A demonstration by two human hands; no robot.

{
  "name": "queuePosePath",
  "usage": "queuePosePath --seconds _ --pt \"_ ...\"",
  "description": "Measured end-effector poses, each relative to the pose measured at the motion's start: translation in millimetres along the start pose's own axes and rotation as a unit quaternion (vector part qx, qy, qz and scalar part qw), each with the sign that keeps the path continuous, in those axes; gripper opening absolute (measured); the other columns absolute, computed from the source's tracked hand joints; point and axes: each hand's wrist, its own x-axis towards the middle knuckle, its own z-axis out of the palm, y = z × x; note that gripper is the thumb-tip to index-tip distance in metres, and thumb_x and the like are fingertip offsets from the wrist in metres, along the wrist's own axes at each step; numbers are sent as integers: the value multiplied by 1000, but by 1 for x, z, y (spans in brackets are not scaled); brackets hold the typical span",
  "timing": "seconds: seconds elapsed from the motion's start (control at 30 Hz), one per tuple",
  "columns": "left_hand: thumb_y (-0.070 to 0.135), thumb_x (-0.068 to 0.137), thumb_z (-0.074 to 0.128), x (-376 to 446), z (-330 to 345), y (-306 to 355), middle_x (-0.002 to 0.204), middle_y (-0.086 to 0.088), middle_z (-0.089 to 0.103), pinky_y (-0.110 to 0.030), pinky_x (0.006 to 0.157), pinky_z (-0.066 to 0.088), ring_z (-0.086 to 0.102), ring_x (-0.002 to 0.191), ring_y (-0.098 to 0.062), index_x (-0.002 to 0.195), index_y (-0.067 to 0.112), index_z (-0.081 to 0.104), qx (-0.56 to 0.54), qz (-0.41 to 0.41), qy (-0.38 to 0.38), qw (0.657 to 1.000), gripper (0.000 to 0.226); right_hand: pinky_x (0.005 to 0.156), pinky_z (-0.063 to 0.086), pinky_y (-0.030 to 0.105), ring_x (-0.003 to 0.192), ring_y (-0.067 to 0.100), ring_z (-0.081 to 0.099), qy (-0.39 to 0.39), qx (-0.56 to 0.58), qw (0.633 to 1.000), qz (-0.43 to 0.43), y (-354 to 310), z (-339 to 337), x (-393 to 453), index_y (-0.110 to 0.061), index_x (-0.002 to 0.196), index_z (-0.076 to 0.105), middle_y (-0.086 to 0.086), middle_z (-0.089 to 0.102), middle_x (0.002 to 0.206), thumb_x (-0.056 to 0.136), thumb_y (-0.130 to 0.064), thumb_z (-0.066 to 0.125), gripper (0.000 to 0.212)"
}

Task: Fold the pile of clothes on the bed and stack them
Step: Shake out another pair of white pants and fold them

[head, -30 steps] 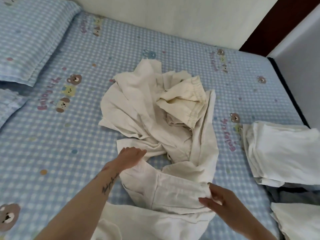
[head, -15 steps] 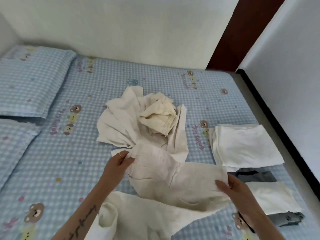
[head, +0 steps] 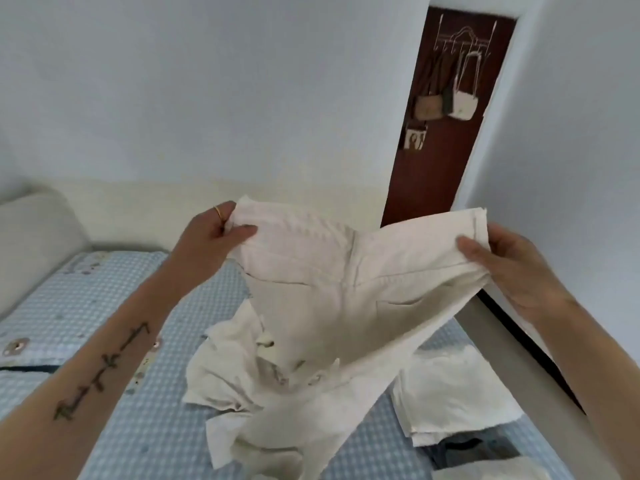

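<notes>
Cream trousers (head: 332,289) were held up in the air over the bed (head: 104,306), waistband on top and running left-right, slightly higher at the left corner; long axis hung downward, legs trailing toward the pile (head: 242,375) of pale clothes on the sheet. Left hand (head: 214,233) pinched the left waistband corner, thumb on the near side, ring on one finger. Right hand (head: 502,268) grasped the right waistband corner, thumb in front, fingers curled behind the cloth. Folded stack (head: 450,393) of white items lay on the bed at lower right, near the bed's edge, with a darker garment just below it.

Trouser legs merged with the pile; where they ended was hard to tell, possibly still resting on it. Right fingers were hidden behind the fabric. Bottom of the stack and the dark item were cut off by the frame edge. Bags on the door (head: 446,133) were blurred.

Half a second earlier the trousers lay low against the bed with both hands down at them; now they were lifted and spread, and the view had tilted up to the wall.
</notes>
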Motion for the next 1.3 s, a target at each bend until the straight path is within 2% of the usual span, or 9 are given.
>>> queuePosePath --seconds 0.13,0.23,0.53,0.67,0.77,0.9,1.13,1.23,1.3 --pt "30 76 64 28 -12 52 84 -10 59 -34 75 38 51 79 -15 94 -1 59 -10 53 39 998 36 91 48 47 94 27 61 30 4 998 -60 -49 -12 21 -7 111 63 17 66 109 89 -17 62 24" --pt "24 78 64 43 -28 87 82 -1 61 -27 71 42 54 78 -11 85 17 65 -40 96 57 993 10 97 49 50 105 35 63 30 1 995 -96 -76 -20 35 -8 112 64 19 65 117 87 -24 64 30" --pt "15 85 62 27 -49 95 91 14 71 -18 79 51 64 87 -2 91 32 69 -85 151 28 985 19 73 57 25 95 16 70 -164 118 968 -150 -92 -34 45 -24 105 70 -1 73 104 86 -20 54 25" --pt "14 79 64 14 -14 77 86 4 68 -22 75 52 63 82 -10 89 20 67 -247 97 -93 960 12 73 59 31 85 18 71 -273 161 943 -102 -74 -8 44 -22 93 72 4 74 93 84 -10 49 28" --pt "7 83 58 14 25 81 79 4 61 -17 66 47 58 73 -9 87 11 60 -243 92 -189 947 6 81 56 35 91 23 68 -336 151 925 -91 -64 37 48 -17 90 72 11 73 96 76 -29 75 19" --pt "-2 85 57 16 57 82 79 4 59 -17 69 46 58 75 -8 88 8 52 -252 99 -252 929 11 80 50 23 87 10 65 -403 173 894 -94 -56 82 44 -19 97 68 -3 70 96 80 -35 72 24" --pt "8 86 64 10 63 83 83 8 64 -17 74 49 62 83 -6 87 18 60 -263 92 -251 927 12 77 49 20 81 8 63 -362 238 897 -89 -45 102 38 -15 93 67 -3 66 87 88 -15 61 8" --pt "7 85 64 5 62 86 84 6 64 -19 75 49 62 83 -8 85 20 61 -253 88 -257 929 13 73 51 20 79 8 65 -359 220 905 -67 -41 100 38 -12 93 68 -2 68 86 95 14 37 40" --pt "7 85 65 2 61 89 85 6 65 -18 74 49 62 83 -7 86 15 58 -256 87 -262 927 12 73 52 23 78 12 64 -326 212 919 -59 -39 100 37 -5 97 64 1 68 88 95 13 37 32"
